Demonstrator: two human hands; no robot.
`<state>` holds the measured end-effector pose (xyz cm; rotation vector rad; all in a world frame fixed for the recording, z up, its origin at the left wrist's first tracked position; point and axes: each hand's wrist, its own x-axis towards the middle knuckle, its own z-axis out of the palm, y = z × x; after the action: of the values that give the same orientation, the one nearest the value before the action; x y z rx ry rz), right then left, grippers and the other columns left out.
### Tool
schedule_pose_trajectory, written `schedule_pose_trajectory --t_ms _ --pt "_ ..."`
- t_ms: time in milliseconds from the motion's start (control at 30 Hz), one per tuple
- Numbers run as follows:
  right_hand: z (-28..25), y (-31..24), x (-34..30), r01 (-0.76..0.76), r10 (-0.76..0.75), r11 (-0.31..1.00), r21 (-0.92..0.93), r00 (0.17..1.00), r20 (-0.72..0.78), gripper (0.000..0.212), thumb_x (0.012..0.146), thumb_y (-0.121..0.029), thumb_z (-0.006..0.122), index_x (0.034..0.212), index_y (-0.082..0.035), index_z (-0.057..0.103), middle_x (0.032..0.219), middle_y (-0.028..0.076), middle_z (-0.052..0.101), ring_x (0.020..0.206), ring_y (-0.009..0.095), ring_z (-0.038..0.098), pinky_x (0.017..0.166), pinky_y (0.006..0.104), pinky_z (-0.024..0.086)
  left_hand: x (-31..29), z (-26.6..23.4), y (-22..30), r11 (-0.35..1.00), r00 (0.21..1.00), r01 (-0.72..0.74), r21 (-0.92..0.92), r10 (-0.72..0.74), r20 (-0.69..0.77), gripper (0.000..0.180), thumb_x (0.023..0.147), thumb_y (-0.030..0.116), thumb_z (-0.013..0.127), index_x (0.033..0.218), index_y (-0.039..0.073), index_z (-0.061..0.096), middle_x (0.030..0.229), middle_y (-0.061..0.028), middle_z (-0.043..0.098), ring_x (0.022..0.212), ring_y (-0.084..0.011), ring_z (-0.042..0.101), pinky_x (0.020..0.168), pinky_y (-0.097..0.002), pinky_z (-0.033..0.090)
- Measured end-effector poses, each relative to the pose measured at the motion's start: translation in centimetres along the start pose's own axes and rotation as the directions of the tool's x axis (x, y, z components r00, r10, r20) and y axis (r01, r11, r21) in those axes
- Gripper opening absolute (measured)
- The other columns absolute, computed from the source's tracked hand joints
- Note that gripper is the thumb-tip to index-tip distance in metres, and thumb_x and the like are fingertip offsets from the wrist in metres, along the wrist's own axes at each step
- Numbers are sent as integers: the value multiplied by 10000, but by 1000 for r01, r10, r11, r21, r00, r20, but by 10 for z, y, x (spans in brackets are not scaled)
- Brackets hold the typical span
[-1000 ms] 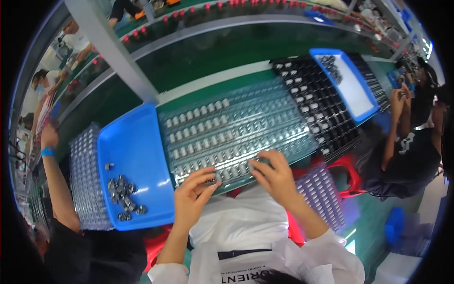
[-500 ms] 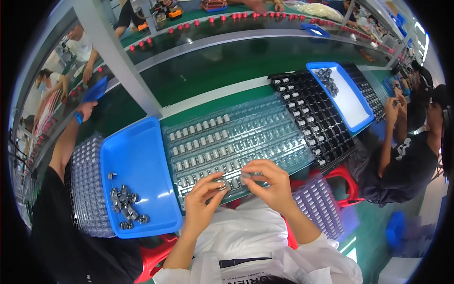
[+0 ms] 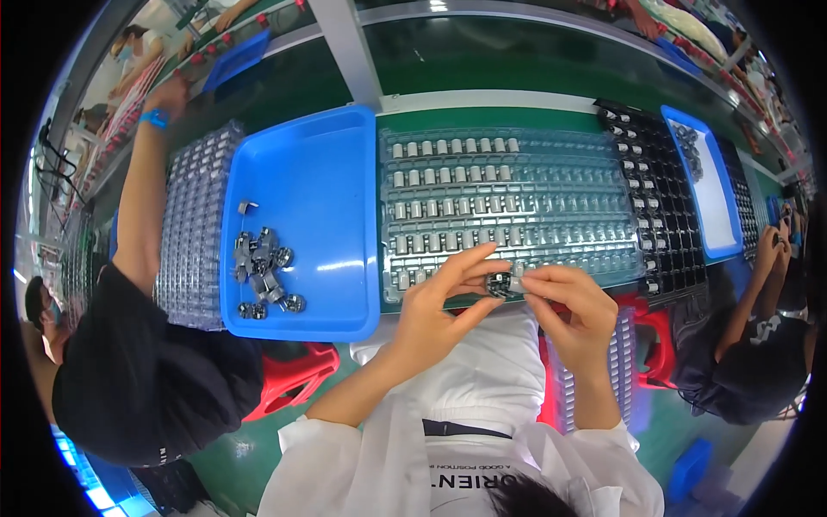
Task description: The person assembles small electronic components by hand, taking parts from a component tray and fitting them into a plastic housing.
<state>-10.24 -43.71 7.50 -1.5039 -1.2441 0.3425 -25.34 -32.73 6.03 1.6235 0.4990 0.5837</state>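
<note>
"What does the small part [image 3: 499, 284] look like?"

"Compact: a dark, round-looking face with shiny bits, and a silvery piece at one side. Finer detail is too small to tell."

"Where is it, and how are the hands set?"

"Between both hands, above the near edge of a see-through tray [image 3: 594, 177]. The left hand [image 3: 431, 314] has thumb and fingers closed on the dark end; the right hand [image 3: 579, 310] pinches the silvery side."

"And around them?"

"The tray lies just beyond the hands on a green table [image 3: 482, 119], with rows of silver cylinders [image 3: 452, 207] in it. Left of the left hand, a blue bin [image 3: 319, 207] has loose metal parts [image 3: 261, 263]; right of the right hand, there's a black tray [image 3: 685, 224]. A grey post [image 3: 346, 47] stands farther off."

"Which way does the part point?"

"Dark face toward the camera, silvery side toward the right hand. Its long axis I can't tell; fingers cover too much."
</note>
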Motion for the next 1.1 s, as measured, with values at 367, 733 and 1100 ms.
schedule_pose_trajectory --t_ms 367,733,1100 --pt "7 10 -4 200 -200 979 -42 980 6 220 702 128 697 899 30 698 922 138 692 882 250 664 775 310 523 -5 4 -5 999 999 -50 15 50 -13 567 817 -20 680 1328 33 438 1196 -100 634 957 -142 646 864 -287 548" --pt "7 9 -5 195 -196 979 -60 980 -15 223 715 143 689 909 34 695 924 142 686 858 239 660 731 281 524 -4 3 -2 996 997 -74 44 75 -11 560 808 -5 695 1314 28 458 1194 -85 639 942 -151 655 859 -291 553" --pt "11 4 -2 211 -195 966 -152 974 115 254 691 119 709 925 22 686 974 136 675 887 257 658 755 308 532 -10 -1 -9 989 996 -81 121 85 -25 558 819 -8 672 1337 50 472 1197 -77 632 959 -170 665 855 -294 552"
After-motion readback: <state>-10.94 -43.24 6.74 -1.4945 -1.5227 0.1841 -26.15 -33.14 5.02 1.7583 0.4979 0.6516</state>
